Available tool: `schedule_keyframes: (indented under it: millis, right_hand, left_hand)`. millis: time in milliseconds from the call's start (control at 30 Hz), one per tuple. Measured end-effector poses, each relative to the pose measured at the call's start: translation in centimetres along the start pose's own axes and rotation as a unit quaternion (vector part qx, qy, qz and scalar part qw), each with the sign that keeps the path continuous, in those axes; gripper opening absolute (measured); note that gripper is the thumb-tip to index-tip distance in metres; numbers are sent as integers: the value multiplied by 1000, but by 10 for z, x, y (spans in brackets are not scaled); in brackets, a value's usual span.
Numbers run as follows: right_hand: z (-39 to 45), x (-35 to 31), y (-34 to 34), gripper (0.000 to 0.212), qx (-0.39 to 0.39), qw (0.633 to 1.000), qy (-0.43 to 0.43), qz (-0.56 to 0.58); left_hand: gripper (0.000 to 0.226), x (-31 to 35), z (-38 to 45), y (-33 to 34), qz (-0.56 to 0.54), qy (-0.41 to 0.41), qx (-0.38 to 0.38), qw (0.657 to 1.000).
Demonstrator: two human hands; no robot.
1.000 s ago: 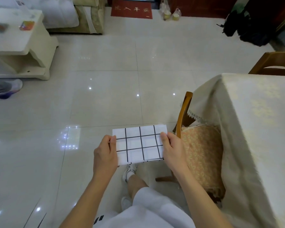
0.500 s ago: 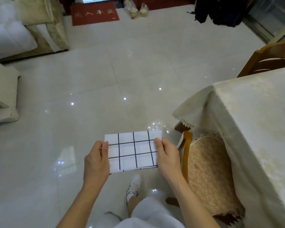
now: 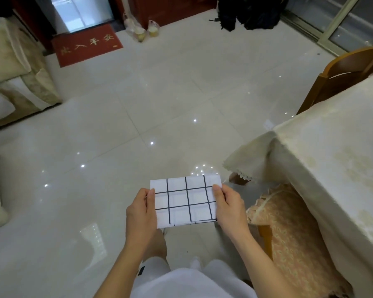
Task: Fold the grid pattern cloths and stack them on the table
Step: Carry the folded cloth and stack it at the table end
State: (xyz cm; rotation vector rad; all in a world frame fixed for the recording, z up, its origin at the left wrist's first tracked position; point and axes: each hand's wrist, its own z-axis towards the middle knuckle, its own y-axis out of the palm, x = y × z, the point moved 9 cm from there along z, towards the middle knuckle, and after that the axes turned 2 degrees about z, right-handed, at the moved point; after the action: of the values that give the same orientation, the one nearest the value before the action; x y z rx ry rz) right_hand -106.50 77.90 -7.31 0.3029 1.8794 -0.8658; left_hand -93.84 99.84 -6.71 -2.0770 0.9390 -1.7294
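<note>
A white cloth with a black grid pattern (image 3: 186, 201), folded into a small flat rectangle, is held in the air in front of me above the floor. My left hand (image 3: 141, 211) grips its left edge with the thumb on top. My right hand (image 3: 229, 204) grips its right edge the same way. The table (image 3: 336, 151), under a cream tablecloth, stands to the right of the cloth; no cloths show on the part in view.
A wooden chair with a patterned orange cushion (image 3: 289, 235) is tucked under the table just right of my right hand. A second wooden chair (image 3: 345, 72) stands at the far side. A sofa (image 3: 13, 76) is at the left, a red doormat (image 3: 86, 45) and dark bags (image 3: 248, 11) at the back.
Both hands keep the same hold on the folded cloth. My view has turned right, so the table now fills more of the right side and the low white table at the left has left view.
</note>
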Motion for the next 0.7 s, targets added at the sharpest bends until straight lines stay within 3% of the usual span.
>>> schedule_keyframes:
  millis: [367, 700]
  right_hand:
    - [164, -79, 38, 40, 109, 992, 38, 48]
    - [262, -98, 27, 37, 178, 979, 74, 66]
  left_hand:
    - [35, 91, 224, 14, 6, 109, -97, 989]
    - [35, 169, 336, 55, 22, 155, -161, 974]
